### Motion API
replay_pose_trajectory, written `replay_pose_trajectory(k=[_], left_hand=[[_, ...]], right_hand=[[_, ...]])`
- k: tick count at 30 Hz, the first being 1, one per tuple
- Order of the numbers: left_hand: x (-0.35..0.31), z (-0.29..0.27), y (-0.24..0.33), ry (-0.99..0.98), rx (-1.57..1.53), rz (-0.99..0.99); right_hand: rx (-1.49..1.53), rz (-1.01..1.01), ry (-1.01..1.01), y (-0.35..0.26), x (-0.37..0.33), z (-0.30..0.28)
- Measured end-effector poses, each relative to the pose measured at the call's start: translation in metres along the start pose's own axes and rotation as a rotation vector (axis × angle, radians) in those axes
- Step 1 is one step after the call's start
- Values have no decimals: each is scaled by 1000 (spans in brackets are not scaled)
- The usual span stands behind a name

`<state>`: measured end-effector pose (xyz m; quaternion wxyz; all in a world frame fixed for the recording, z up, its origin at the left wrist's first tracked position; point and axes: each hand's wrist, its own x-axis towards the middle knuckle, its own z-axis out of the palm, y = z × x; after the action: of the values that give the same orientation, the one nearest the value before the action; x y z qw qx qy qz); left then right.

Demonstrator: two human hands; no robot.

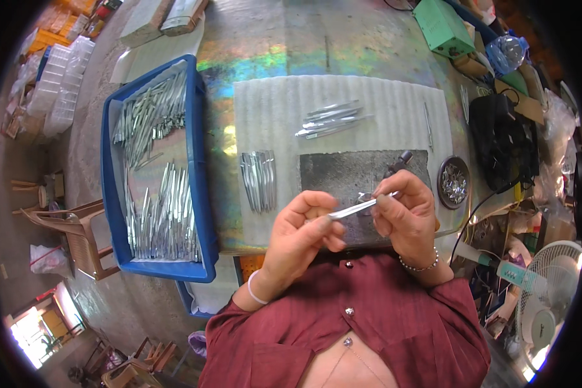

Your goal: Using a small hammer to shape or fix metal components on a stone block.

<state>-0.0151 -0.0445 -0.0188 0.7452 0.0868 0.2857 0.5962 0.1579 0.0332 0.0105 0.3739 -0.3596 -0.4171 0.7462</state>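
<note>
A slim silver pair of tweezers point(354, 209) spans the space between my two hands, above the front of a dark grey block point(343, 169). My left hand point(304, 226) pinches its left end between thumb and fingers. At the other end, my right hand point(404, 212) is closed round it, with the fingertips hiding that tip. Just beyond my right fingers a small dark tool point(399, 163) stands on the block, partly covered by the hand. A neat bundle of silver tweezers point(258, 182) lies left of the block, and a looser group point(333, 119) lies behind it.
A blue bin point(193, 129) full of slim metal pieces stands left of the white foam sheet point(271, 97). Right of the block sit a round dish point(441, 187) of small shiny parts and a black bag point(498, 129). A green box point(441, 29) stands far right, a fan point(549, 284) near right.
</note>
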Motion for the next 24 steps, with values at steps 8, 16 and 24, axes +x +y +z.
replay_pose_trajectory(k=[8,16,24], left_hand=[[-23,-21,7,166,-90,377],[-27,-7,3,99,345,356],[-37,-24,34,402,821,626]], right_hand=[[-26,186,-333,19,-3,22],[-249,110,-405,17,-17,14],[-612,-207,-87,-6,-21,-27]])
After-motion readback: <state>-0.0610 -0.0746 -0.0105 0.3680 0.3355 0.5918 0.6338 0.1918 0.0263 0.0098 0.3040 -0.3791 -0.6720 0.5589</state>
